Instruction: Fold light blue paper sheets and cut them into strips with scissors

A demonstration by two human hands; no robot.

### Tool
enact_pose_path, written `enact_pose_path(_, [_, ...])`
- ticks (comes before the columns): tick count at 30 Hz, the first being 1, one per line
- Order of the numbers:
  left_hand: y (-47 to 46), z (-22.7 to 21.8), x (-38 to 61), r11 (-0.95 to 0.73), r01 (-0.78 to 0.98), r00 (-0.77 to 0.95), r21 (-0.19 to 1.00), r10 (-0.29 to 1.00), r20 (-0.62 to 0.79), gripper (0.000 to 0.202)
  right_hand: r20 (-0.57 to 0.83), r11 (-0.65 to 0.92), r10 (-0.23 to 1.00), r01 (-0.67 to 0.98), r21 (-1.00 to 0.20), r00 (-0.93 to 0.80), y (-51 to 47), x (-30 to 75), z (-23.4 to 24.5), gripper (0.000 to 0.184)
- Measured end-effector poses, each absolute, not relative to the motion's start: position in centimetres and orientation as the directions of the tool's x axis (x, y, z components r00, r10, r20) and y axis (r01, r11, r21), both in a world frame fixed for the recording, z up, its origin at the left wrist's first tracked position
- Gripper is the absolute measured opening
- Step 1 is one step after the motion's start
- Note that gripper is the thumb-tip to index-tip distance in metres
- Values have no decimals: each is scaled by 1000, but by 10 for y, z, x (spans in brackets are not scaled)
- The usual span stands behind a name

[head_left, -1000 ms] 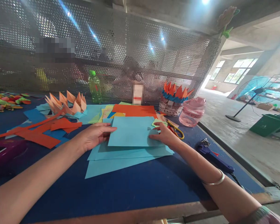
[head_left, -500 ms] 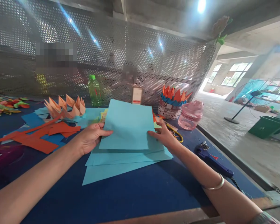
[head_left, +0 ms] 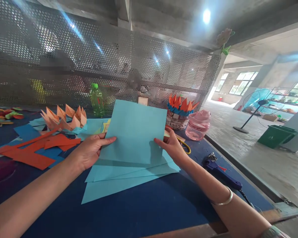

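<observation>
A light blue sheet of paper (head_left: 136, 132) is raised and tilted up toward me, its lower part just over more blue sheets (head_left: 114, 190) lying on the table. My left hand (head_left: 91, 148) pinches its left edge, thumb in front and fingers behind. On the right edge, my right hand (head_left: 171, 145) grips it the same way, with the thumb on the front face. Yellow-handled scissors (head_left: 187, 148) lie partly hidden beyond my right hand. Behind my left hand, a bit of yellow paper (head_left: 105, 126) peeks out.
An orange folded-paper ring (head_left: 64, 119) and orange strips (head_left: 29, 158) lie left. A green bottle (head_left: 96, 100) stands by the perforated screen (head_left: 149, 66). At right are a basket with paper points (head_left: 177, 120), a pink jug (head_left: 198, 127) and a blue glue gun (head_left: 221, 170).
The top blue sheet has tilted more upright, its upper edge rising. Both hands still hold its sides. The whole view has shifted slightly.
</observation>
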State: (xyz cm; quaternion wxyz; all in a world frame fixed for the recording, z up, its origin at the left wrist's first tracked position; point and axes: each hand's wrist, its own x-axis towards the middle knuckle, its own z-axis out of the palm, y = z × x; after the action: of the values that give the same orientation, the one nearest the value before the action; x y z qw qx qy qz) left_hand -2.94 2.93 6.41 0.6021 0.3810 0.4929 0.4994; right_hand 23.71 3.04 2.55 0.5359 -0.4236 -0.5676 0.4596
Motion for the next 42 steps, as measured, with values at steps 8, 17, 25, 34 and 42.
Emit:
enact_pose_path(8, [33,60,-31,137,-238,-65,962,986,-156,19,301,304,951,49,-951,-71,26,235,27,75])
enact_pose_path(17, [23,74,-22,47,-229,-188,972,978,-92,35,348,343,937,132,-930,23,19,231,33,43])
enact_pose_path(25, [21,69,-23,-103,-89,-168,991,982,87,40,422,412,906,226,-883,-4,19,233,35,19])
enact_pose_path(34, [27,67,-31,2,-43,-44,999,999,-4,39,351,357,934,252,-899,-68,24,236,33,35])
enact_pose_path(42, [28,60,-33,-89,48,-43,995,995,91,37,344,345,938,243,-906,-50,27,237,32,43])
